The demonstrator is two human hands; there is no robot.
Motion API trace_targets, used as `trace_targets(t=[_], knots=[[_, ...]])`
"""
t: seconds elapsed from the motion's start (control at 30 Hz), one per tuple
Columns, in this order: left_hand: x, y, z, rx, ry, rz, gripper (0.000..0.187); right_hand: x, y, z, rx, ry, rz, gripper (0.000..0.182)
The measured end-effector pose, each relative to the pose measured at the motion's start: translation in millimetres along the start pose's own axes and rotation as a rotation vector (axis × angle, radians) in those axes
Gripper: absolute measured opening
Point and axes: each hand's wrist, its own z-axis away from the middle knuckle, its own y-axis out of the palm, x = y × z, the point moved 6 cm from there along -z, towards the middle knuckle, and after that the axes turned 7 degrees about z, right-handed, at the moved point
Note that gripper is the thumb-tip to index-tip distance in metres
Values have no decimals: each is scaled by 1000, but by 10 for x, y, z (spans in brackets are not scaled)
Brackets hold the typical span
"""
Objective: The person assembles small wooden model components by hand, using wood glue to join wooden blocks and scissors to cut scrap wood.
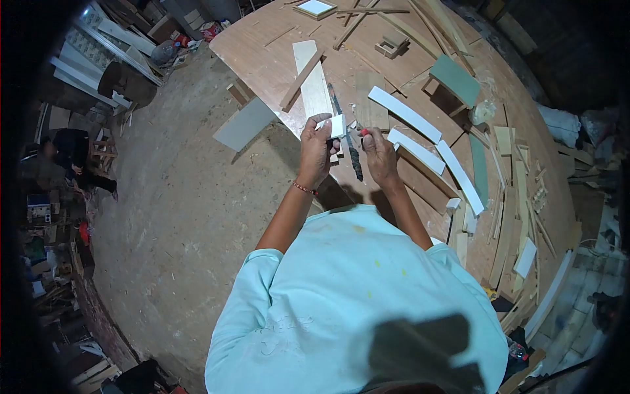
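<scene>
My left hand point(316, 150) is closed on a small white rectangular piece point(337, 126), held over the table's near edge. Close beside it on the right, my right hand point(380, 155) grips a small red-handled tool point(365, 132). The tool's kind is too small to make out, and most of it is hidden by the fingers. Below and between the hands lies a long, narrow tool with a dark wrapped end point(355, 163). Beyond the left hand, a pale board point(312, 82) rests on the table with a brown wood strip point(302, 80) across it.
The brown table point(262, 41) carries long white strips point(405, 115), a green-topped wooden piece point(454, 80), a clear bag point(482, 112) and several wood offcuts. A grey panel point(246, 123) juts out at the left edge. Far left, a person point(73, 157) sits near clutter.
</scene>
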Motion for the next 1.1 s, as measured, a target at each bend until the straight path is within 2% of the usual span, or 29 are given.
trace_targets(t=[0.13, 0.33, 0.57, 1.1], knots=[[-2, -60, -32, -94, 18, 0, 14, 72, 18, 60, -18, -102, 158, 41], [-60, -35, -31, -206, 30, -68, 16, 102, 27, 97, -40, -153, 228, 40], [-19, -63, -72, -208, 40, -67, 17, 105, 19, 90, -61, -158, 230, 39], [17, 11, -65, -79, -16, -43, 17, 124, 43, 64, -71, -133, 305, 36]])
